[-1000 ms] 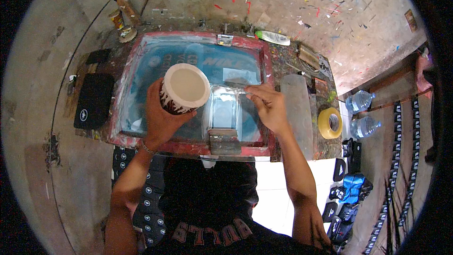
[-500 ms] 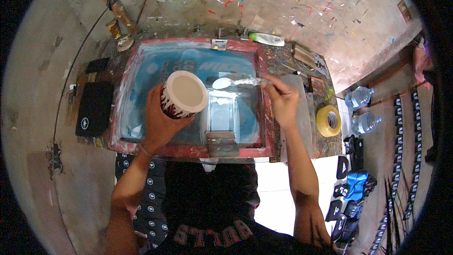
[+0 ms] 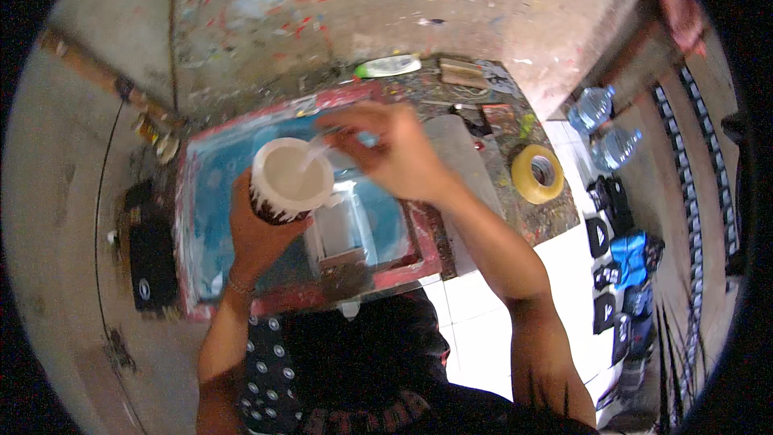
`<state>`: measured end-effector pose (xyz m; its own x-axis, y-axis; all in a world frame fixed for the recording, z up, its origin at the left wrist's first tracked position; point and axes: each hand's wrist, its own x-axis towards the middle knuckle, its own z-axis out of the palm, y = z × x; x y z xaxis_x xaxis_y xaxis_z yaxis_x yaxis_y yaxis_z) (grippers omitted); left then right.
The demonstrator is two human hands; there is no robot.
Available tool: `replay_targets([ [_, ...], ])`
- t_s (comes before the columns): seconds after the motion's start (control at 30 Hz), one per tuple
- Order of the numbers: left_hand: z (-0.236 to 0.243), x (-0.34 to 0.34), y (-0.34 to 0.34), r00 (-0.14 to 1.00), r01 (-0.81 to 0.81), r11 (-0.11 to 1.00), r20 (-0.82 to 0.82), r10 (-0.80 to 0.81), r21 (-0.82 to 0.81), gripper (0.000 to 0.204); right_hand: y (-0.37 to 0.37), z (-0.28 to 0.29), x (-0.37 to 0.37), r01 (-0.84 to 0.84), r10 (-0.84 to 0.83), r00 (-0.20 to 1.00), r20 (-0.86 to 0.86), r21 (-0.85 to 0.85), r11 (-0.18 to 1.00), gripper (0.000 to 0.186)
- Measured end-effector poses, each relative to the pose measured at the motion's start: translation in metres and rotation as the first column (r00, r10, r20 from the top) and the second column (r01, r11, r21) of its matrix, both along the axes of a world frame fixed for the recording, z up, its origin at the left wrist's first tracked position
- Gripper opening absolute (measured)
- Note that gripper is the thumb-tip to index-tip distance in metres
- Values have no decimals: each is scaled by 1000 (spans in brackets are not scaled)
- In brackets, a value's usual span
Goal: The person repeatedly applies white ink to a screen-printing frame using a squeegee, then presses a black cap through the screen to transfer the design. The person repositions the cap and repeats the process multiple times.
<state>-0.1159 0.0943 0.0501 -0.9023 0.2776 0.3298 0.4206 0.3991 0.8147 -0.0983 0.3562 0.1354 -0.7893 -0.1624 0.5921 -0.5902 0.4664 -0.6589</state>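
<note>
Tub sat left of centre in the frame, gripped by the left hand. The right hand held a white spoon, seemingly already dipped inside, not yet lifted out.

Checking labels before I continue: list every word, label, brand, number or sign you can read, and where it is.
No text is quoted here; nothing reads reliably.
Black shirt: reddish lettering, blurred.
Black flat piece at left: pale emblem, too small.
Black pieces beside the shirt: round pale emblems, too small.
Cup: brown drip pattern, no readable words.
White-and-green bottle: no readable label.
</note>
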Motion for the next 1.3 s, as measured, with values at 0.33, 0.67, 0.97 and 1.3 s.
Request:
replay_targets([
  [0.33,17,-88,142,903,243,798,172,-394,551,81,117,-3,56,436,-449,893,-36,-181,882,48],
  [0.67,-69,-181,327,967,175,925,118,-226,337,96,146,-68,163,735,-589,678,440,-410,540,30],
  [0.97,-76,-184,306,978,165,985,123,-170,51,140,89,-96,166,529,-358,792,495,-261,808,29],
  [1.3,-22,17,-26,975,147,947,203,-90,-285,41,-60,-120,151,-95,-45,961,274,475,875,61],
])
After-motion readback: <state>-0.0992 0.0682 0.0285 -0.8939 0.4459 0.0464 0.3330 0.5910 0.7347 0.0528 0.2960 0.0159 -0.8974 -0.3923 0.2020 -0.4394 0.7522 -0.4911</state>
